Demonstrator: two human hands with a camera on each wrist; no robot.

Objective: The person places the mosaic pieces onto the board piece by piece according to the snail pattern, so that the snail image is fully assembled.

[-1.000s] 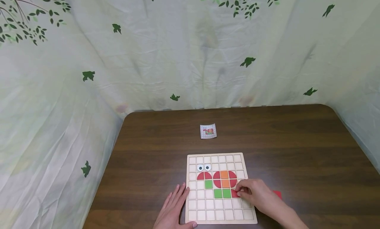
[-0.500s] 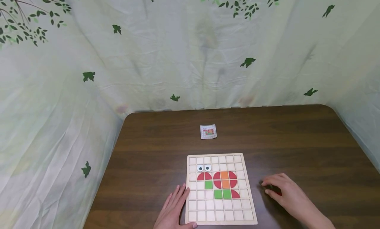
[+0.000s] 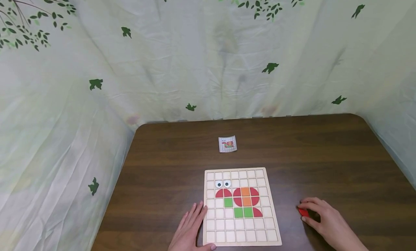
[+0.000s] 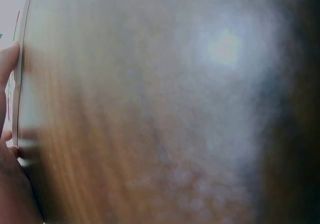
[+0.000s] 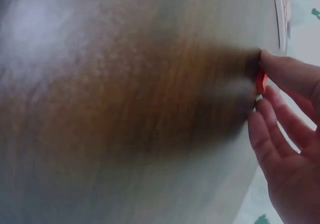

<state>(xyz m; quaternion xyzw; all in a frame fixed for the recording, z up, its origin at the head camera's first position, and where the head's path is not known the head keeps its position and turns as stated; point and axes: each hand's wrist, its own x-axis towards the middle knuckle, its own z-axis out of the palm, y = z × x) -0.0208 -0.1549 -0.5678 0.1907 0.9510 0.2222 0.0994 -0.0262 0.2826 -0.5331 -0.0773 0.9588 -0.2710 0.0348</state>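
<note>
A light wooden grid board (image 3: 241, 225) lies on the table, with red, green and orange flat tiles and two eye tiles (image 3: 222, 184) set in its cells. My left hand (image 3: 191, 229) rests along the board's left edge, fingers straight and thumb at the near corner. Right of the board, my right hand (image 3: 328, 218) pinches a red tile (image 3: 303, 212) between thumb and fingertips, close to the tabletop. The right wrist view shows only a sliver of this red tile (image 5: 261, 81) between the fingers; its exact shape is partly hidden.
A small picture card (image 3: 228, 144) with a similar coloured pattern lies behind the board. The brown wooden table (image 3: 169, 150) has a pale curtain (image 3: 208, 63) with green leaf and bird prints along its back and sides.
My right hand has left the red quarter-circle tile in the board beside the green ones and moved right, where it now pinches another red tile. My left hand stays in place.
</note>
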